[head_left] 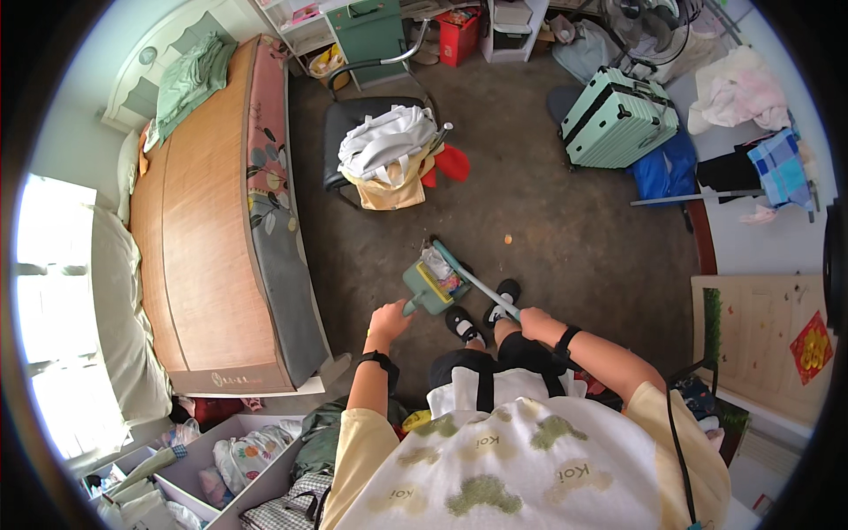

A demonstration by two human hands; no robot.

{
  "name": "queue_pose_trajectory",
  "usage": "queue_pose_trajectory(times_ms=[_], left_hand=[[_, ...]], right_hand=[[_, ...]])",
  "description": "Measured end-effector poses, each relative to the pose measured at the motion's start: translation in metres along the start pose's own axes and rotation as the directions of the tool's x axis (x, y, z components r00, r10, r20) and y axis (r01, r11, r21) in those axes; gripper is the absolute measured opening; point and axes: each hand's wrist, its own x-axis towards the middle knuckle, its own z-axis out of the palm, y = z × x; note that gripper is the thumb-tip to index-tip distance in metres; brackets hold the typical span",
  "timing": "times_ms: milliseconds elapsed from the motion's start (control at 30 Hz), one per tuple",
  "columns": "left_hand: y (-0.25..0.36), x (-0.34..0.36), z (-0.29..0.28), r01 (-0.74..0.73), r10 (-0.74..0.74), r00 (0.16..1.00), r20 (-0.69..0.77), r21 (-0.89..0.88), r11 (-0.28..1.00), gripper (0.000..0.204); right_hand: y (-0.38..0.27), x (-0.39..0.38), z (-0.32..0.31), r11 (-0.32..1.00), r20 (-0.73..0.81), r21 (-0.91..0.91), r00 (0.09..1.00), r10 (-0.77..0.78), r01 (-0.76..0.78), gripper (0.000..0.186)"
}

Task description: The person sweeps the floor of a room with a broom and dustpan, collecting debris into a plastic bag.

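My left hand (pixel 389 323) is closed round the short handle of a green dustpan (pixel 424 295) with a yellow strip across it. Crumpled wrappers and scraps (pixel 442 265) lie in the pan, low over the floor in front of my feet. A broom (pixel 474 281) with a pale teal handle slants down from my right hand (pixel 535 324), which grips its upper end. The broom's lower end reaches the far edge of the pan; its bristles are hard to make out. A small orange-tan scrap (pixel 508 239) lies on the floor beyond the broom, and little bits are scattered near the pan.
A black chair (pixel 355 113) piled with clothes (pixel 385 144) stands ahead. The bed (pixel 199 238) runs along the left. At the far right are a mint suitcase (pixel 621 119) and a fan (pixel 649 26). Storage boxes (pixel 252 481) stand near left; my shoes (pixel 464 325) are behind the pan.
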Motion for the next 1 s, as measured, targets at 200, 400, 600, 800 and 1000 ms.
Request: queue_pose_trajectory(times_ms=[200,400,600,800,1000], left_hand=[[-0.002,-0.002,0.003,-0.002,0.002,1.000,-0.018,-0.021,1.000,0.030],[-0.006,-0.015,0.010,0.020,-0.019,1.000,0.021,-0.028,0.999,0.029],[-0.003,-0.046,0.019,0.100,-0.101,0.995,-0.011,-0.110,0.989,0.030],[-0.003,-0.061,0.027,0.128,-0.137,0.989,-0.064,-0.129,0.983,0.028],[-0.019,-0.069,0.034,0.184,-0.208,0.971,-0.115,-0.192,0.964,0.027]], right_hand=[[0.031,-0.014,-0.015,0.995,0.123,0.077,0.991,0.053,-0.062,0.012],[0.076,-0.016,-0.028,0.967,0.114,0.185,0.981,0.158,-0.177,0.013],[0.106,-0.018,-0.036,0.878,0.097,0.409,0.968,0.231,-0.250,0.017],[0.064,-0.010,-0.029,0.967,-0.093,-0.027,0.964,0.249,-0.252,0.017],[0.032,0.010,-0.006,0.976,-0.181,-0.182,0.980,0.082,-0.116,0.019]])
